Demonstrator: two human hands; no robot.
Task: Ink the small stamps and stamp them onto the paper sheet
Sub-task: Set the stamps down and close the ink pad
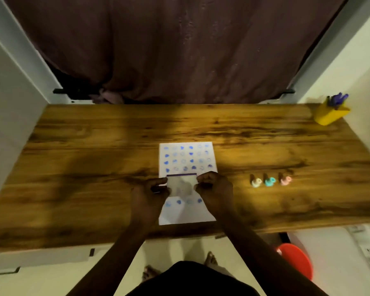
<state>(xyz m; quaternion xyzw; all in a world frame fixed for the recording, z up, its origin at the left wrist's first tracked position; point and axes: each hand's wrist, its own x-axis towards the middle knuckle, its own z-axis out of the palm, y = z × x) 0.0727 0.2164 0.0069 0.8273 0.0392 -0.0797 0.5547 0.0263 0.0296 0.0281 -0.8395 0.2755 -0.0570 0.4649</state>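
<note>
A white paper sheet (187, 159) lies on the wooden table (94, 157), covered with rows of blue stamp marks. Over its middle, both hands hold a small clear plastic pouch (182, 185) with a purple strip along its top edge. My left hand (151, 194) pinches the pouch's left side and my right hand (215, 189) pinches its right side. What is inside the pouch is too blurred to tell. Three small stamps stand in a row to the right of the sheet: a cream stamp (255, 181), a teal stamp (269, 180) and a pink stamp (285, 180).
A yellow holder (330, 115) with purple pens stands at the table's far right corner. A dark curtain (179, 50) hangs behind the table. A red bucket (297, 259) sits on the floor under the right front edge.
</note>
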